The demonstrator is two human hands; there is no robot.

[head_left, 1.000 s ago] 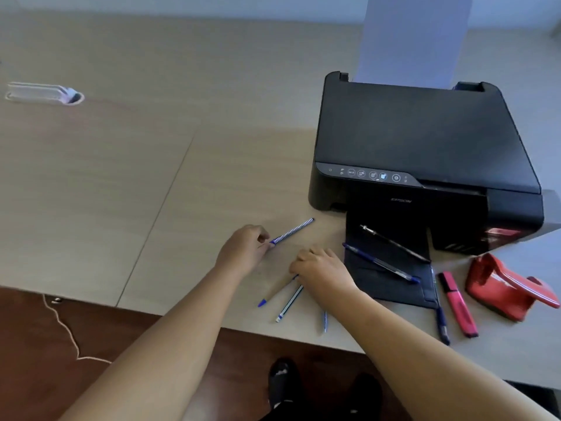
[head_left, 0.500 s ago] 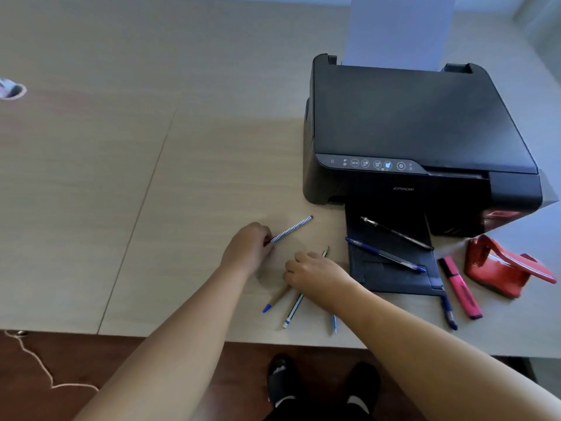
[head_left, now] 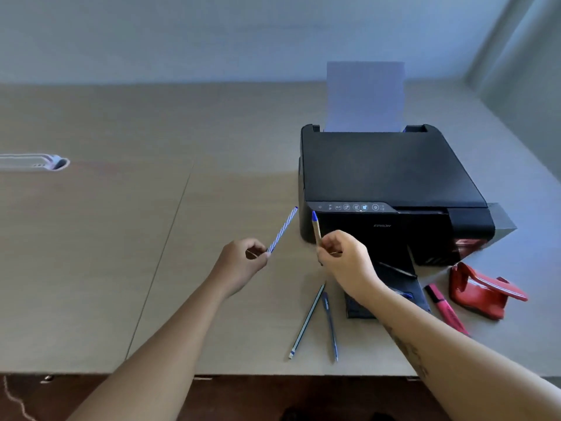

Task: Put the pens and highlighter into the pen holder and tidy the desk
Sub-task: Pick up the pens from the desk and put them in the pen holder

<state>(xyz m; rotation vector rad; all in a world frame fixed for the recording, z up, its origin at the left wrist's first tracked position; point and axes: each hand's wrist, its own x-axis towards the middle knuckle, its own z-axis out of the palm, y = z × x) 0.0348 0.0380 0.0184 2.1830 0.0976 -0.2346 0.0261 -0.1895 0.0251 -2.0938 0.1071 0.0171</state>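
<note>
Clamping one pen per grip: left hand (head_left: 243, 262) striped pen (head_left: 282, 230), right hand (head_left: 344, 262) tan pen (head_left: 316, 227).

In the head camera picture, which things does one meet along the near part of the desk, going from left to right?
Left hand with striped pen → right hand with tan pen → pink highlighter → red hole punch.

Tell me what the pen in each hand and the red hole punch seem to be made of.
Striped pen in the left hand: likely plastic, a thin barrel with printed blue and white stripes. Tan pen in the right hand: matte beige barrel, perhaps cardboard or wood, with a blue plastic cap. Red hole punch: glossy, with bright highlights; painted metal or hard plastic, hard to tell.
</note>
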